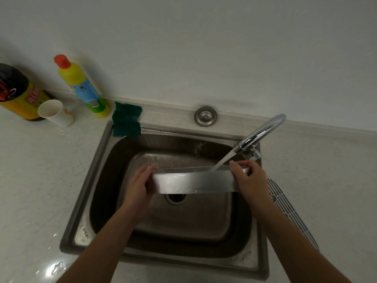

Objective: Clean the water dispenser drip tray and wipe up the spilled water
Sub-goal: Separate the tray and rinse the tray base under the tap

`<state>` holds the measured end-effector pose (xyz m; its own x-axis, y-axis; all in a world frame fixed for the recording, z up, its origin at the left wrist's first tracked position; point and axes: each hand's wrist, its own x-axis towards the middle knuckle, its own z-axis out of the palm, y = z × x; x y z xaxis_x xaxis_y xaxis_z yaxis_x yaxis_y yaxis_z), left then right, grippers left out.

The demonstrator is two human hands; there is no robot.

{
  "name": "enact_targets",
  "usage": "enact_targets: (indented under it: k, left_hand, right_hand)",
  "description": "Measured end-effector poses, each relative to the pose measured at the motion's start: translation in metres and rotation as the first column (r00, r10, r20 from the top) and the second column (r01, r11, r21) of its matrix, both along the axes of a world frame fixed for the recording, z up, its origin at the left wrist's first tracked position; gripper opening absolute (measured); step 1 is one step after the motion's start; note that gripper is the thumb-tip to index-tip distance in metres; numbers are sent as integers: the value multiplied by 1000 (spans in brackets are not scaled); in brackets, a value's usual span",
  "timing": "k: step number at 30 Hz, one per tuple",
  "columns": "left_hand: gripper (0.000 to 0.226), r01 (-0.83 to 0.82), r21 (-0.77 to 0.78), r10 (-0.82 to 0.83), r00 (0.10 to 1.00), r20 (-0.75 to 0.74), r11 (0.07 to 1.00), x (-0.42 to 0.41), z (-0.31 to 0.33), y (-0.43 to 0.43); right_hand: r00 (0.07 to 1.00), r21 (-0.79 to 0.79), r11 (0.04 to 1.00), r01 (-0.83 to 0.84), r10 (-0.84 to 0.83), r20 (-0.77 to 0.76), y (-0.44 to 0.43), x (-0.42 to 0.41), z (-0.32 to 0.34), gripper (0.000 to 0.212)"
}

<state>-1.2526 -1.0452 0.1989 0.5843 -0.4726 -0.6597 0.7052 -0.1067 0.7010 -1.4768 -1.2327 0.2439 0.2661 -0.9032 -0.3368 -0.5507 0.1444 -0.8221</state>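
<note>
Head view: at the centre of the frame a person holds a long metal drip tray point(193, 182) over a steel sink point(98, 160), its long axis running left to right across the picture and its open side tilted up and away toward the faucet point(263, 131). A stream of running water point(222, 161) falls from the spout into the tray's right part. The left hand point(138, 188) grips the tray's left end, fingers wrapped behind it and out of sight; the right hand point(248, 178) pinches the right end, thumb on the near wall and fingers curled over the rim. The tray's inside is mostly hidden by its near wall, and the tray covers the upper part of the drain point(175, 198). At the right of the frame a white slotted grille point(289, 213) lies on the pale desk point(40, 180), partly hidden by the right forearm. In the upper left stand a yellow bottle with a red cap point(81, 86), a paper cup point(55, 112) and a dark bottle point(18, 92) cut off by the frame edge; their labels are too blurred to read. A green cloth point(126, 119) hangs over the sink's back left corner.
</note>
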Motion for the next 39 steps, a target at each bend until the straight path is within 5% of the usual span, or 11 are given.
enact_targets:
  k: [3,7,12,15,19,22,24,27,35,39]
  left_hand:
    - [43,153,33,-138,952,-274,988,-4,-12,0]
    - [41,244,-18,-232,897,-377,970,4,-21,6]
    - [27,227,17,-226,973,-55,974,27,0,7]
    - [27,279,66,-287,931,225,958,39,22,9]
    - [31,385,169,-407,702,585,907,50,49,15]
    - [36,406,424,-547,262,795,810,50,65,13]
    - [40,401,582,-631,-14,776,707,42,70,11]
    - [41,400,746,-724,-241,647,533,32,72,11]
    - [47,374,737,-628,-386,675,562,23,77,27]
    - [41,340,703,-626,-321,711,625,17,83,35]
  right_hand:
    - [990,-285,951,-122,136,30,8,-1,8,28]
    - [970,-325,925,-197,233,75,9,-11,7,35]
    - [941,-207,921,-330,337,-2,1,-26,-5,40]
    - [956,-168,942,-290,279,-89,-6,-30,-17,40]
    - [931,-219,926,-307,245,-269,-23,-21,-19,38]
    - [887,-184,914,-362,277,-369,-36,-15,-15,45]
    - [870,-186,909,-374,274,-411,-42,-11,-12,48]
    - [838,-173,909,-379,258,-481,-48,-5,-8,41]
    - [792,-123,925,-360,233,-564,-50,-4,-12,12]
    - [827,-184,936,-301,160,-539,-57,-1,-15,11]
